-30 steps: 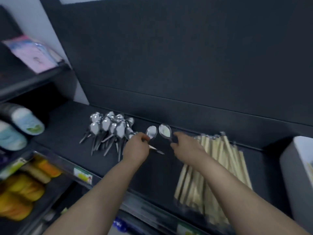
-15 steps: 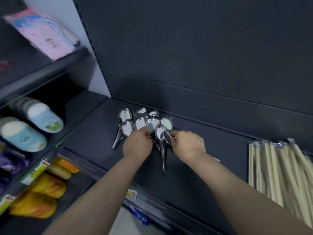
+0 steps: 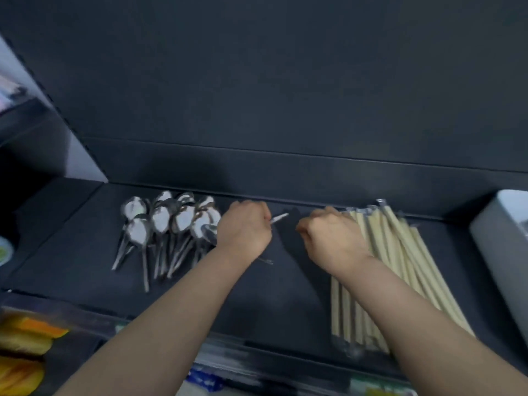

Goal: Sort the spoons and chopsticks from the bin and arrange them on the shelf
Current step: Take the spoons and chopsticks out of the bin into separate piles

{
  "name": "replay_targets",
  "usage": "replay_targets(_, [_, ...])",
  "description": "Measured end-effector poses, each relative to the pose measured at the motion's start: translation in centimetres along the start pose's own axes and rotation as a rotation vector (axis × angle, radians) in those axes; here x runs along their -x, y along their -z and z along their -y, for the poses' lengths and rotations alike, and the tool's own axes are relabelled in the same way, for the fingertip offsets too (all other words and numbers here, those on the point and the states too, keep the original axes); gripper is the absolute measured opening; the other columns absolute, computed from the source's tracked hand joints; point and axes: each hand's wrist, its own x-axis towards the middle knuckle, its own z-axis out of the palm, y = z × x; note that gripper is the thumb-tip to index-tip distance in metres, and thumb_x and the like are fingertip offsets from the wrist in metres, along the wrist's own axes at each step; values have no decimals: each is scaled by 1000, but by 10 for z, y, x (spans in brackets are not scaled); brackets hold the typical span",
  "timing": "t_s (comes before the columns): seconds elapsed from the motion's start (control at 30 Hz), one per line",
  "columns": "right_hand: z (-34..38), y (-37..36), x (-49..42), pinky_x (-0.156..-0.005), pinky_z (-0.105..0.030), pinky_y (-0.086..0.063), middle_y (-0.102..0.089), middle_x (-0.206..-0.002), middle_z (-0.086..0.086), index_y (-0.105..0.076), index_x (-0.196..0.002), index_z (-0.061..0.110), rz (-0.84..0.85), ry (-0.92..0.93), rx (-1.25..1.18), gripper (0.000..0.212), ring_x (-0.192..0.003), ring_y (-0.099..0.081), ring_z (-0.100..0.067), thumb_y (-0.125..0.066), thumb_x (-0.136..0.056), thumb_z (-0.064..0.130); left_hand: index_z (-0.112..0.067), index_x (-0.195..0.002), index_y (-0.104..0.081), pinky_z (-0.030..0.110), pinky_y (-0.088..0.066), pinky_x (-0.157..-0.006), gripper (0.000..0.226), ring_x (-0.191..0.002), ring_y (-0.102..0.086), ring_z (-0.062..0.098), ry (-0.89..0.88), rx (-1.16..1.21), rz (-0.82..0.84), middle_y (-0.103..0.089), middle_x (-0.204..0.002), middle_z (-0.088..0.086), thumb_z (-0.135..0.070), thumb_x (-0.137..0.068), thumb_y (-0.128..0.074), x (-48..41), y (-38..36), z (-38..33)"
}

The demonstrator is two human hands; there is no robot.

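Several metal spoons lie in a cluster on the dark shelf, bowls toward the back wall. A bundle of pale wooden chopsticks lies to the right. My left hand is curled just right of the spoons and grips a thin silvery spoon handle that pokes out to the right. My right hand is curled into a fist at the chopsticks' left edge, and nothing shows inside it. The grey bin stands at the far right.
The shelf's back wall rises right behind the spoons and chopsticks. A gap of bare shelf lies between the two piles. Yellow and orange goods fill the lower shelf at bottom left. Price labels run along the front rail.
My right hand left the spoon cluster and moved right to the chopsticks. My left hand shifted to the right side of the spoons. The view swung right, bringing the bin back in.
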Motion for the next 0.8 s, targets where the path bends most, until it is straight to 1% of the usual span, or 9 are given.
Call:
replay_targets(0.13, [-73,16,51,-91,-35,-41,-64,-110,1,-68,-104,29,-74,-106,71,25,-113,-54,-24,-50,-88,19,-23,-95,-68,33,-47,-75,19,-101,-59,23,-158,45,13,-68,-99,-1,-15,-89,-52,9,-17,-86])
replay_targets(0.2, [-114,25,81,-80,-31,-41,-64,-105,3,-69,-101,31,-107,-169,65,23,-106,-56,-22,-52,-88,20,-24,-95,-68,31,-46,-70,18,-96,-60,21,-221,97,13,-69,-94,-3,-16,-90,-53,14,-26,-138])
replay_targets(0.27, [-155,37,110,-64,-29,-38,-65,-85,3,-70,-83,28,-169,-215,87,12,-86,-59,-24,-63,-80,19,-25,-97,-68,34,-50,-76,18,-96,-61,19,-273,147,25,-69,-96,-4,-19,-92,-52,23,-35,-194])
replay_targets(0.33, [-199,49,141,-54,-27,-34,-63,-68,1,-68,-68,26,-198,-286,112,10,-69,-58,-25,-69,-70,16,-27,-101,-68,37,-51,-84,20,-99,-60,19,-325,176,19,-68,-101,-5,-21,-93,-51,35,-44,-252])
replay_targets(0.47, [-282,59,195,-63,-29,-38,-63,-78,1,-72,-85,29,-201,-406,153,20,-80,-60,-27,-57,-81,16,-26,-101,-71,35,-51,-83,24,-95,-61,20,-403,181,16,-70,-97,-4,-18,-93,-50,57,-65,-349])
replay_targets(0.53, [-323,59,219,-64,-30,-41,-61,-81,-1,-70,-91,26,-170,-454,96,23,-86,-61,-29,-54,-83,13,-24,-81,-69,35,-54,-75,24,-79,-59,24,-394,165,100,-64,-77,-1,-12,-88,-49,61,-81,-384])
replay_targets(0.6, [-356,57,239,-70,-31,-47,-67,-99,-1,-69,-102,30,-63,-492,-29,29,-97,-62,-27,-50,-86,15,-16,-64,-52,33,-49,-65,21,-73,-55,27,-365,29,218,-48,-65,1,-11,-84,-50,66,-99,-410])
replay_targets(0.7, [-382,52,261,-83,-33,-51,-66,-114,5,-66,-109,36,79,-457,-167,32,-106,-61,-23,-48,-89,21,-13,-77,-43,30,-43,-68,14,-95,-59,28,-314,-218,352,-52,-89,3,-10,-88,-52,75,-124,-431])
replay_targets(0.8, [-386,40,270,-81,-32,-50,-67,-112,5,-65,-111,36,119,-406,-178,33,-102,-62,-23,-47,-89,18,-16,-92,-52,30,-41,-70,6,-97,-60,26,-261,-267,386,-61,-106,3,-21,-91,-56,76,-146,-437])
